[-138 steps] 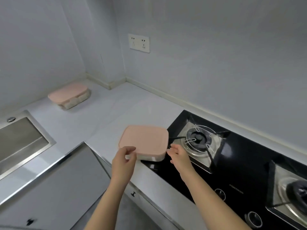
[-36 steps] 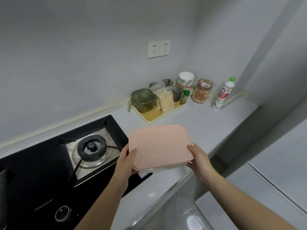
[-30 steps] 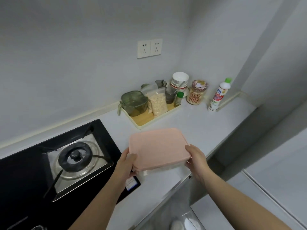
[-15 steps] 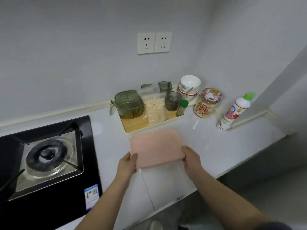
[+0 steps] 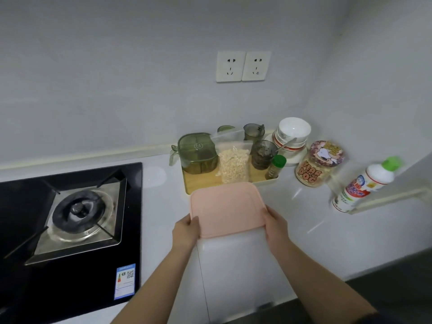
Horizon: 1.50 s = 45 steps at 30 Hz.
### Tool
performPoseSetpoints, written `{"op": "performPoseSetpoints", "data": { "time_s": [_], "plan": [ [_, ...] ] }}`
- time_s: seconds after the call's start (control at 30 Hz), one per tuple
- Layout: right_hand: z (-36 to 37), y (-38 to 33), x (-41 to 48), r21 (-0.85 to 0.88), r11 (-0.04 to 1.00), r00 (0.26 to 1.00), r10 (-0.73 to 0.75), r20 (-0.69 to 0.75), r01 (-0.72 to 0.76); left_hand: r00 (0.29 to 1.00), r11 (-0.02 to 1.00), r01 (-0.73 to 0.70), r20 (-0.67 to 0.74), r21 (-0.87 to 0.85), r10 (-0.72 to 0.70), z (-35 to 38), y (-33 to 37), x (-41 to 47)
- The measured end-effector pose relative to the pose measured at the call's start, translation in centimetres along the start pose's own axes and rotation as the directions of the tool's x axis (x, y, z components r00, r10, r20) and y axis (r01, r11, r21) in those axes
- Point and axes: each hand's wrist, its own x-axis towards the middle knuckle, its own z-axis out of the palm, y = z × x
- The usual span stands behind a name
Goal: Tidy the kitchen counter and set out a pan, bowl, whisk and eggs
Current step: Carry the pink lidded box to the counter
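A flat container with a pink lid [image 5: 226, 208] is held just in front of the wooden tray [image 5: 201, 182] on the white counter [image 5: 311, 232]. My left hand [image 5: 185, 232] grips its near left corner and my right hand [image 5: 277, 226] grips its near right corner. Whether its base touches the counter I cannot tell. White bowls [image 5: 293, 134] stand stacked at the back behind the tray.
The tray carries a green lidded container [image 5: 197, 152], a bag of oats [image 5: 233, 166], dark cups [image 5: 261, 154] and a small spice bottle [image 5: 275, 167]. A printed jar [image 5: 319, 164] and a white bottle [image 5: 365, 185] stand at the right. The black gas hob [image 5: 72, 213] lies to the left.
Both hands carried the pink-lidded container from beside the hob rightward to the counter in front of the tray and lowered it. The view has turned and come closer.
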Motion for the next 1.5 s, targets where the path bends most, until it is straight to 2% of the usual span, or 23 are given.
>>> {"op": "performPoseSetpoints", "data": {
  "time_s": [0.43, 0.57, 0.8, 0.9, 0.97, 1.03, 1.1, 1.17, 1.27, 1.4, 1.5],
  "plan": [
    [0.8, -1.4, 1.7, -0.119, 0.987, 0.993, -0.100, 0.063, 0.107, 0.999, 0.994, -0.019, -0.029, 0.105, 0.022, 1.1, 0.8, 1.8],
    [0.8, -2.0, 1.6, -0.207, 0.964, 0.985, -0.159, 0.064, 0.169, 0.999, 0.991, -0.038, 0.008, 0.132, 0.037, 0.9, 1.1, 2.1],
    [1.2, -1.9, 1.5, -0.358, 0.914, 0.981, -0.184, 0.062, 0.194, 0.998, 0.986, 0.008, 0.055, 0.164, -0.018, 0.6, 0.8, 2.6],
    [1.4, -2.4, 1.0, -0.536, 0.815, 0.975, -0.202, 0.093, 0.220, 0.992, 0.988, -0.007, 0.126, 0.155, -0.013, -0.1, 1.3, 2.1],
    [2.4, -2.7, -0.5, -0.668, 0.691, 0.958, -0.253, 0.135, 0.277, 0.992, 0.993, -0.043, 0.122, 0.110, 0.029, -1.8, 1.0, 1.2],
    [3.3, -3.2, -2.5, -0.715, 0.620, 0.937, -0.317, 0.149, 0.323, 0.992, 0.992, -0.106, 0.079, 0.068, 0.100, -3.4, 0.6, -0.1],
    [4.6, -3.3, -5.5, -0.705, 0.602, 0.919, -0.341, 0.196, 0.374, 0.985, 0.986, -0.168, 0.030, 0.018, 0.167, -5.8, -0.9, -1.7],
    [6.2, -2.9, -9.2, -0.653, 0.630, 0.906, -0.329, 0.266, 0.421, 0.976, 0.976, -0.218, -0.002, 0.004, 0.218, -9.3, -3.0, -3.6],
    [9.0, -1.3, -16.5, -0.504, 0.678, 0.835, -0.334, 0.437, 0.536, 0.968, 0.967, -0.251, -0.044, -0.051, 0.249, -15.8, -6.3, -7.4],
    [13.0, 1.5, -26.2, -0.335, 0.770, 0.771, -0.300, 0.562, 0.543, 0.946, 0.938, -0.311, -0.141, -0.155, 0.291, -23.9, -10.0, -13.1],
    [16.4, 3.8, -32.8, -0.261, 0.788, 0.710, -0.288, 0.643, 0.557, 0.934, 0.912, -0.322, -0.240, -0.252, 0.264, -29.1, -12.7, -16.8]
  ]
}}
